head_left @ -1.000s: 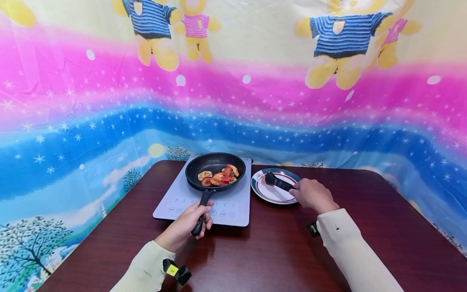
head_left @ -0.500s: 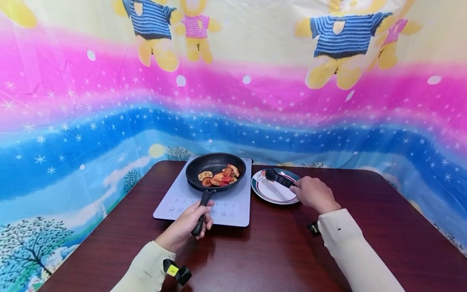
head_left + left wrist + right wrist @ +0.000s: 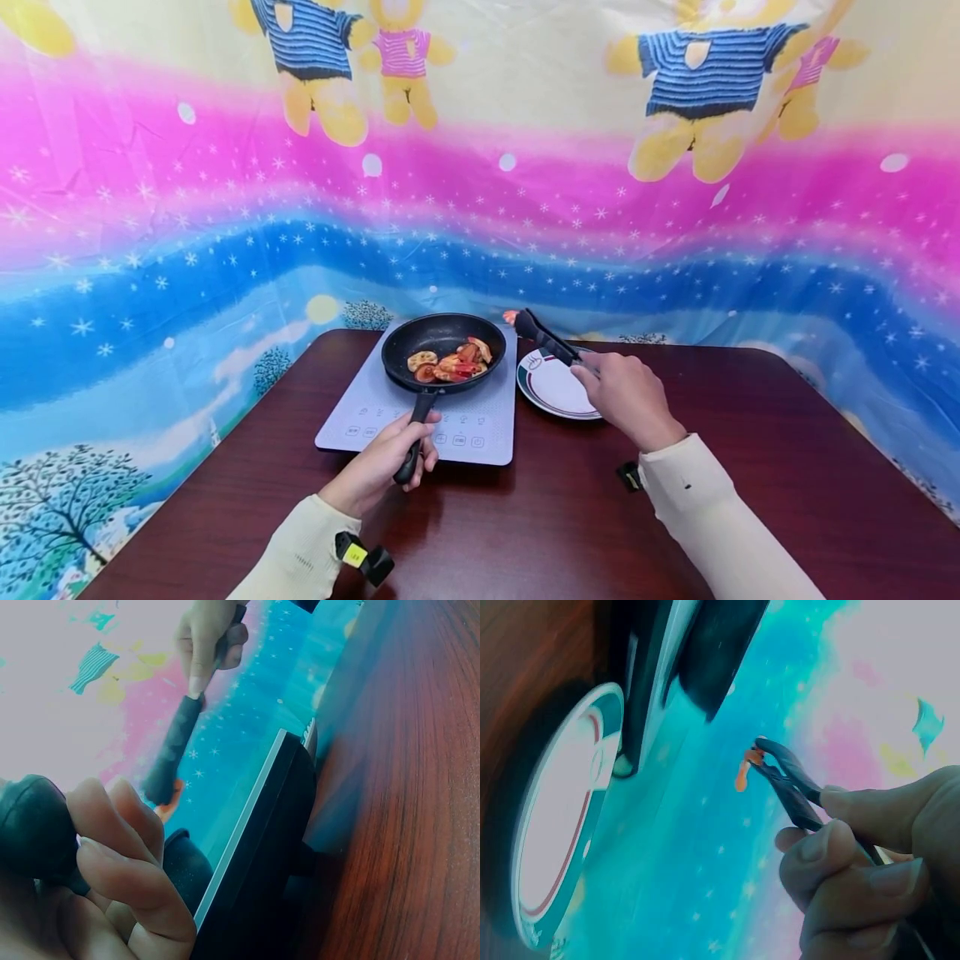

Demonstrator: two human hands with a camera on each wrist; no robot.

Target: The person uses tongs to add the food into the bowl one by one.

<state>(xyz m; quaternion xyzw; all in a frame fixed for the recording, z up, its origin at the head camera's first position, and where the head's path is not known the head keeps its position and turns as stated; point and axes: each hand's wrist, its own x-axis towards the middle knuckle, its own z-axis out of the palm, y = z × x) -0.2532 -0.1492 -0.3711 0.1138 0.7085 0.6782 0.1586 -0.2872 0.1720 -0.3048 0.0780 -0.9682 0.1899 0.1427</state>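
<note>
My left hand (image 3: 375,463) grips the handle of a black frying pan (image 3: 422,330), which sits on a white induction cooker (image 3: 491,433). Inside the pan lie a lotus root slice (image 3: 421,360), a round brown slice (image 3: 425,373) and reddish shrimp (image 3: 454,367). Black tongs (image 3: 553,340) are pinched in my right hand (image 3: 628,400), between thumb and fingers. Their tips hold a small orange shrimp (image 3: 743,772), raised in the air just right of the pan's rim. Below the tongs is a white plate (image 3: 555,390) with a green and red border.
A dark wooden table (image 3: 480,533) carries everything. Behind it hangs a patterned cloth (image 3: 480,208) with bears and snowflakes, close to the table's far edge. The plate stands right beside the cooker.
My right hand has lifted the tongs off the plate and moved them up and left toward the pan, with the shrimp in their tips. My left hand and the pan have stayed put.
</note>
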